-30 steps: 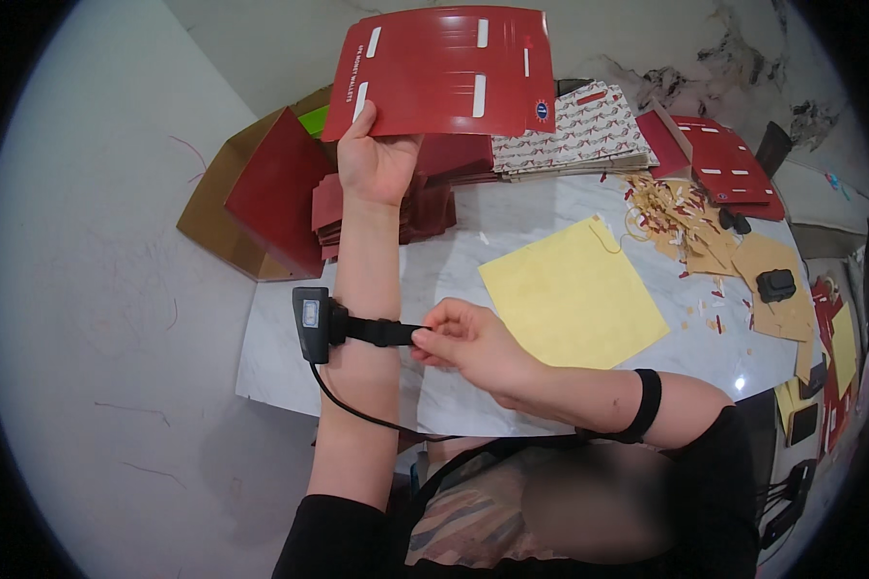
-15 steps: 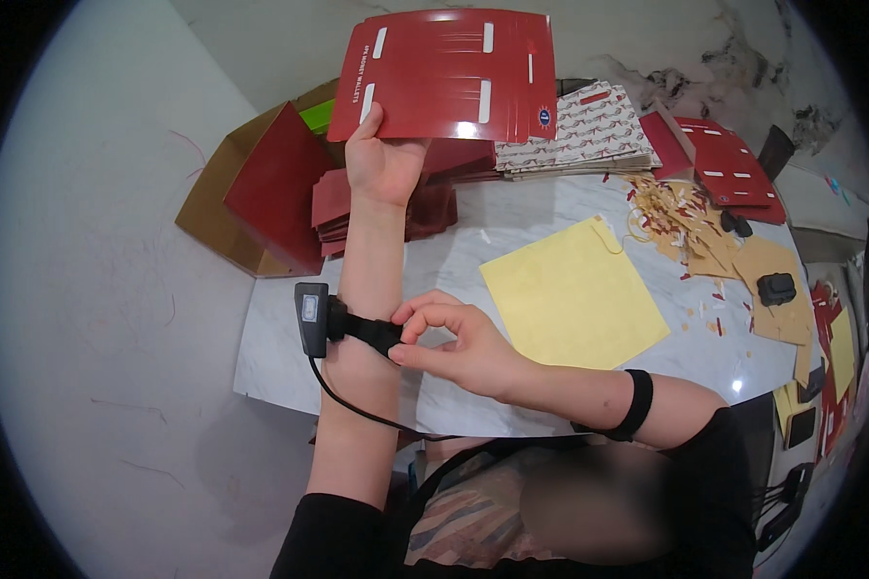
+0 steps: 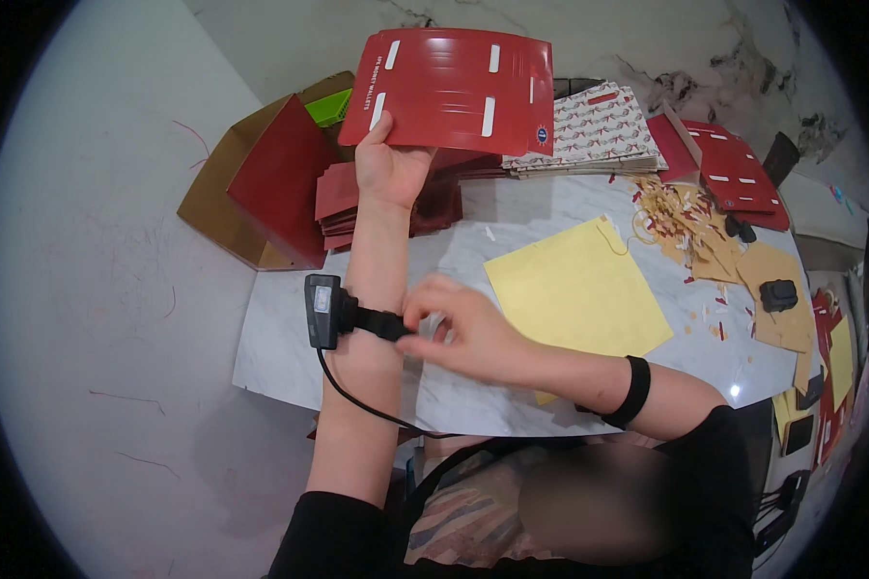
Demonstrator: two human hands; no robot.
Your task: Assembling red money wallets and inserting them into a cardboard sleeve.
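In my left hand point(image 3: 394, 172) is a flat red printed card sheet point(image 3: 454, 92) with white slots, held up by its lower edge with the thumb on its face. My right hand point(image 3: 473, 328) reaches across to the left forearm. Its fingers close on the end of a black wrist strap point(image 3: 378, 322), and they are slightly smeared by motion. A small black device point(image 3: 324, 311) sits on that strap, with a cable running down toward my body. Below the card sheet and beside my left wrist lie stacked dark red card pieces point(image 3: 336, 198).
A yellow sheet point(image 3: 579, 294) lies mid-table. At left stands an open cardboard box point(image 3: 217, 212) with a red panel. Behind are patterned sheets point(image 3: 594, 135); to the right, paper scraps point(image 3: 681, 227), more red cards point(image 3: 734, 174) and a small black object point(image 3: 778, 294) on brown card.
The red card sheet has dropped slightly and shifted a little right with my left hand. The device on the strap has turned and moved up a little. My right hand keeps working at the strap.
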